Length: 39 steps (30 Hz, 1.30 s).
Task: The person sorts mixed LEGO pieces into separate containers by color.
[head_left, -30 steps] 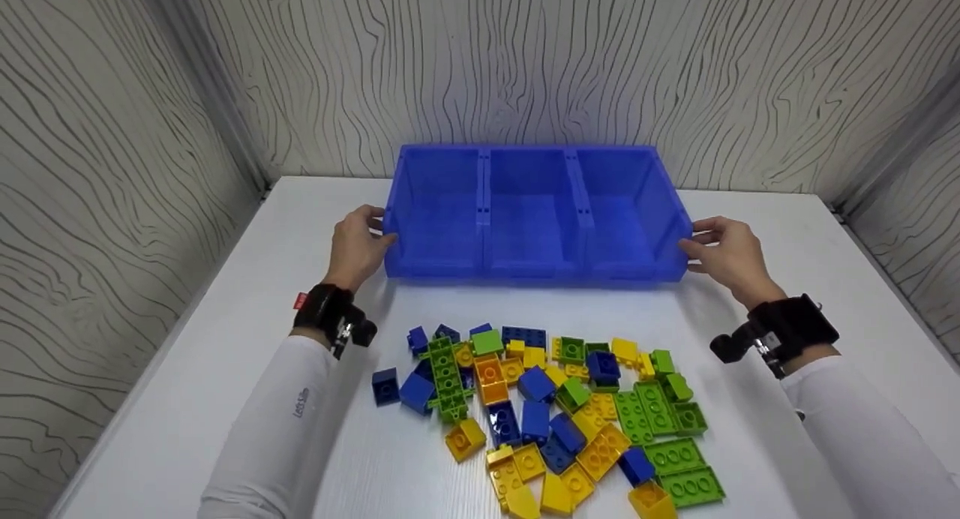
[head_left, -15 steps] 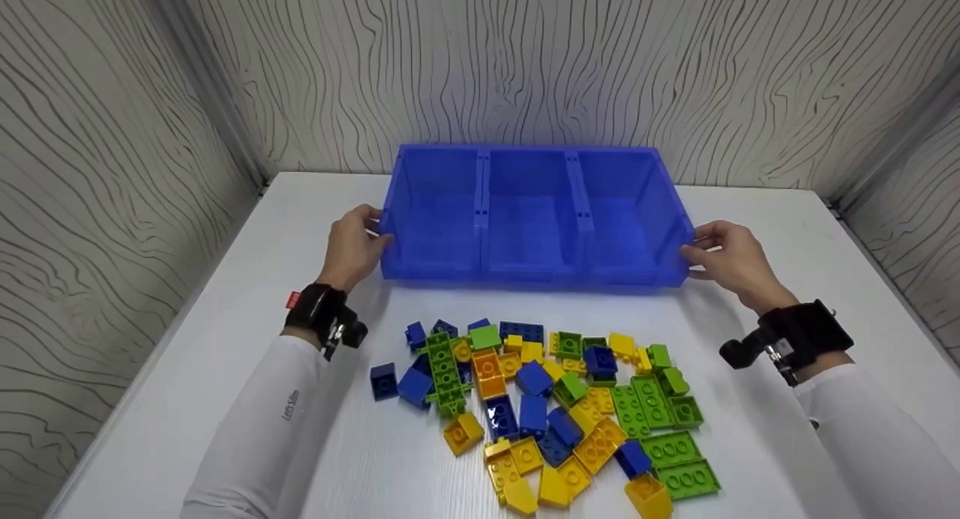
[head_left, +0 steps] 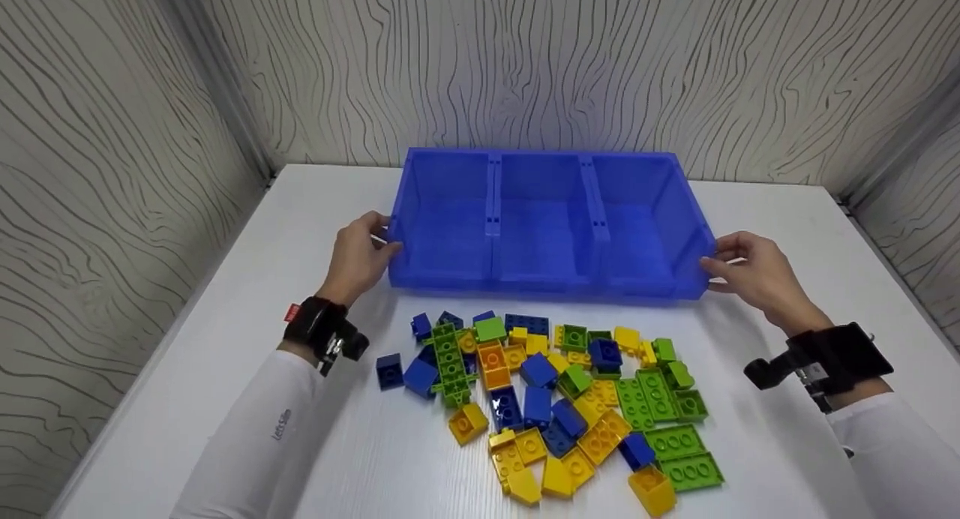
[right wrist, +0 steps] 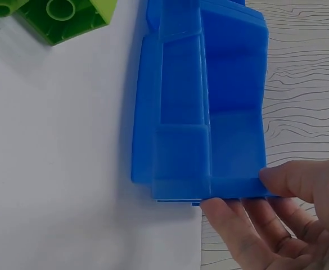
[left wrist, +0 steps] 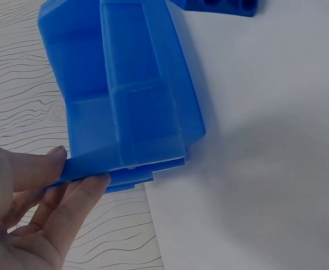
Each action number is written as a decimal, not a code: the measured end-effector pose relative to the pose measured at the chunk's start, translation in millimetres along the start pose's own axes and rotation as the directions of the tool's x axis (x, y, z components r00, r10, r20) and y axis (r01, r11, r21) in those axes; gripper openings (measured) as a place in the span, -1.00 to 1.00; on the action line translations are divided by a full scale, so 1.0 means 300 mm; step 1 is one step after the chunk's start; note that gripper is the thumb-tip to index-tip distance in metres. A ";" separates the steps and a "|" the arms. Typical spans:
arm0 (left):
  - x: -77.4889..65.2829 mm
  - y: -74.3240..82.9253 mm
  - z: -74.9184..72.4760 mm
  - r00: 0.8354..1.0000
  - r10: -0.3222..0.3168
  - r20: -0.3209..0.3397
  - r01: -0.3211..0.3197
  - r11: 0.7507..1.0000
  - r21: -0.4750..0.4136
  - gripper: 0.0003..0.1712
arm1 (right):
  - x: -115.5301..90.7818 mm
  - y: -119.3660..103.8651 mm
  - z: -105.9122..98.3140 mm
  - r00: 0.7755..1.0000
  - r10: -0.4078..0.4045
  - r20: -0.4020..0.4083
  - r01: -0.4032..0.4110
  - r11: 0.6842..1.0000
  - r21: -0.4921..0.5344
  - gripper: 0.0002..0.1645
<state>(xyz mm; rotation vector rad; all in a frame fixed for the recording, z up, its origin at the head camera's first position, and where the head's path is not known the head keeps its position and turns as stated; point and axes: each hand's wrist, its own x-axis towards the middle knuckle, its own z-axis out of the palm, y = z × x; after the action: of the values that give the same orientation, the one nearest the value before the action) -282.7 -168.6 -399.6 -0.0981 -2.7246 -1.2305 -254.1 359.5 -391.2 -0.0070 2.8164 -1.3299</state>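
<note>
A blue storage bin (head_left: 551, 288) with three side-by-side compartments is held between both hands, in front of the patterned back wall. At its left end my left hand (head_left: 358, 258) pinches the side wall, thumb inside and fingers outside. My right hand (head_left: 757, 275) grips the opposite end wall the same way. In the left wrist view the thumb (left wrist: 37, 169) lies over the wall of the bin (left wrist: 144, 112). The right wrist view has the fingers (right wrist: 237, 230) under the end wall of the bin (right wrist: 181, 152). The compartments hold nothing.
Several loose toy building bricks (head_left: 536, 406) in blue, yellow, orange and green lie on the white table (head_left: 247, 279) just in front of the bin. Green plates (head_left: 671, 444) sit at the pile's right. A wood-patterned wall (head_left: 525, 61) rises behind the bin.
The bin has come slightly nearer the bricks, its right end more so, with both hands moving along with it. Both grips stay the same, and the bricks keep their arrangement.
</note>
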 end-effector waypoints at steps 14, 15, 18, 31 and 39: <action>-0.064 -0.011 -0.010 1.000 0.011 0.016 -0.011 1.000 -0.025 -0.56 | -0.069 0.010 -0.014 1.000 -0.031 0.003 0.031 1.000 -0.002 -0.42; -0.068 -0.014 -0.012 1.000 -0.003 0.017 0.004 0.999 -0.047 -0.55 | -0.074 0.009 -0.014 1.000 -0.028 0.004 0.028 0.999 -0.020 -0.39; -0.079 -0.027 -0.013 0.998 -0.051 0.029 0.054 0.990 -0.130 -0.56 | -0.095 -0.002 -0.015 1.000 -0.016 -0.006 0.015 0.990 -0.138 -0.28; -0.100 -0.083 -0.016 0.998 -0.027 0.057 0.045 0.938 -0.343 -0.78 | -0.221 -0.118 0.030 0.926 -0.332 0.181 0.378 0.800 -0.465 -0.61; -0.092 -0.087 -0.027 0.997 -0.029 0.067 0.050 0.940 -0.338 -0.78 | -0.249 -0.161 0.112 0.842 -0.406 0.354 0.539 0.650 -0.535 -0.53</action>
<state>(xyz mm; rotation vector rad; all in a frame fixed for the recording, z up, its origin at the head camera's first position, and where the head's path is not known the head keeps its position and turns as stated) -257.8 -191.8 -418.2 -0.1221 -2.5437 -1.7271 -179.0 304.0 -373.5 -0.9049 3.0113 -0.2965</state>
